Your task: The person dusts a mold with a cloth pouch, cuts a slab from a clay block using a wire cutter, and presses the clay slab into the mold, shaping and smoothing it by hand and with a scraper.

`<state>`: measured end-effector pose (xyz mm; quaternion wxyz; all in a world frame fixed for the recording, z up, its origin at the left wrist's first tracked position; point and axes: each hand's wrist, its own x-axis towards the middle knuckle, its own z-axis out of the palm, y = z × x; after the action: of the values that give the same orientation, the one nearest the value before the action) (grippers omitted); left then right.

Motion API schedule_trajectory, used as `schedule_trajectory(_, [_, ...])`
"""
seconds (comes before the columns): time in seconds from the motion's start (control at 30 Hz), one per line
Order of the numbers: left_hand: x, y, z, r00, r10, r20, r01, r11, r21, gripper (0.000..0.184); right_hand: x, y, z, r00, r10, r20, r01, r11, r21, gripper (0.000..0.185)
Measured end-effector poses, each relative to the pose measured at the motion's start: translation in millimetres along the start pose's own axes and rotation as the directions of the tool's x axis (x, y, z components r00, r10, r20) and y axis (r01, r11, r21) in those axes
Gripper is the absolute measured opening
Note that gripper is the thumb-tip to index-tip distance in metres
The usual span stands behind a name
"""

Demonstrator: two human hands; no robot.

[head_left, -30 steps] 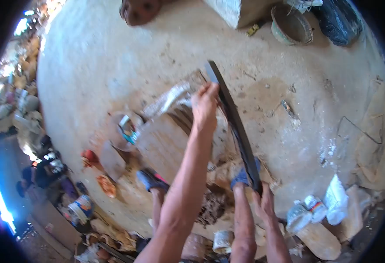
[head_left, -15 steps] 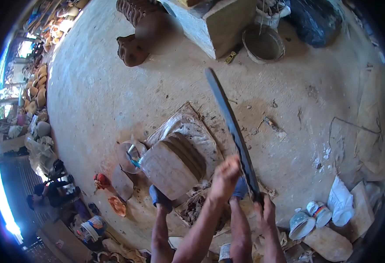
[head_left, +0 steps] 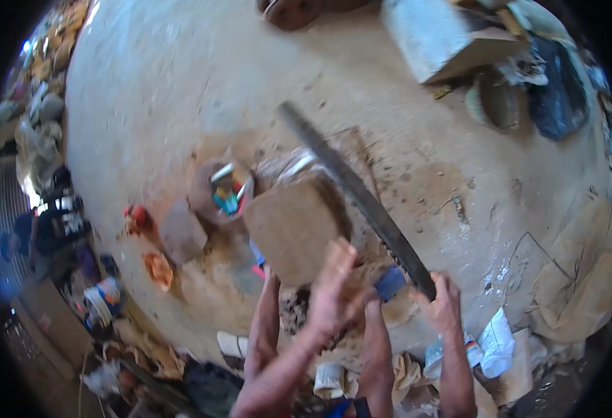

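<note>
My right hand (head_left: 445, 306) grips the lower end of a long dark flat bar (head_left: 355, 188), which slants up to the left over the floor. Small lumps, apparently clay, cling to its lower edge. My left hand (head_left: 335, 292) is apart from the bar, to its left, motion-blurred with fingers stretched out and nothing visible in them. Beyond that hand stands a thick brown clay block (head_left: 292, 233) on a dirty sheet (head_left: 355, 150). Crumbled dark clay (head_left: 294, 311) lies between my feet, partly hidden by my left hand and forearm.
Left of the block are a round basin (head_left: 205, 202) with colourful items, a flat slab (head_left: 182, 233), a red lump (head_left: 137, 219) and an orange piece (head_left: 158, 270). A pale block (head_left: 424, 42) and bucket (head_left: 490, 104) stand at the back right. A person (head_left: 41, 233) sits far left.
My left hand has moved left and down from the bar, its closed fingers opening out. The bar now leans further left, still in my right hand. The camera view has shifted.
</note>
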<state>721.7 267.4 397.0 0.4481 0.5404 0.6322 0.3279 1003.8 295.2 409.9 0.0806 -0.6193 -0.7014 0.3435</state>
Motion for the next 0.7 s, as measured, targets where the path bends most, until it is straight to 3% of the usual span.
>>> schedule_trajectory(0.03, [13,-15,-50,0.999,0.012,-0.048,-0.004,0.985,0.172,0.092,17,-5,0,0.999,-0.008,0.053,0.008,1.0,-0.009,0.059])
schedule_trajectory(0.07, [27,-29,-100,0.996,0.042,-0.084,-0.011,0.941,0.338,0.094,41,-15,-3,0.974,-0.18,0.139,0.192,0.978,-0.082,0.056])
schedule_trajectory(0.1, [37,-38,-142,0.998,0.019,-0.055,0.013,0.844,0.536,0.094,66,-26,0,0.914,-0.335,0.23,0.371,0.919,-0.134,0.054])
schedule_trajectory(0.13, [42,-53,-177,1.0,-0.01,-0.022,0.023,0.709,0.705,0.095,89,-37,9,0.906,-0.333,0.262,0.377,0.916,-0.139,0.054])
schedule_trajectory(0.2, [32,-110,-229,0.996,-0.035,0.083,-0.047,0.594,0.803,0.091,134,-58,29,0.788,-0.478,0.387,0.553,0.826,-0.107,0.051])
schedule_trajectory(0.27, [13,-171,-262,0.992,-0.118,0.053,0.047,0.71,0.703,0.083,177,-75,60,0.774,-0.484,0.409,0.572,0.811,-0.122,0.047])
schedule_trajectory(0.3, [15,-184,-271,1.0,0.011,0.025,-0.025,0.713,0.701,0.077,195,-81,75,0.768,-0.492,0.41,0.584,0.801,-0.132,0.044])
schedule_trajectory(0.43, [27,-243,-280,0.985,-0.044,-0.165,0.146,0.718,0.68,0.047,265,-101,130,0.806,-0.378,0.456,0.523,0.815,-0.249,0.041])
schedule_trajectory(0.57, [38,-284,-279,0.942,-0.235,-0.24,0.336,0.69,0.642,0.042,297,-94,161,0.838,-0.322,0.44,0.488,0.804,-0.34,0.038])
schedule_trajectory(0.7, [31,-313,-271,0.927,-0.254,-0.277,0.375,0.679,0.632,0.037,304,-109,171,0.875,-0.274,0.4,0.436,0.805,-0.402,0.039])
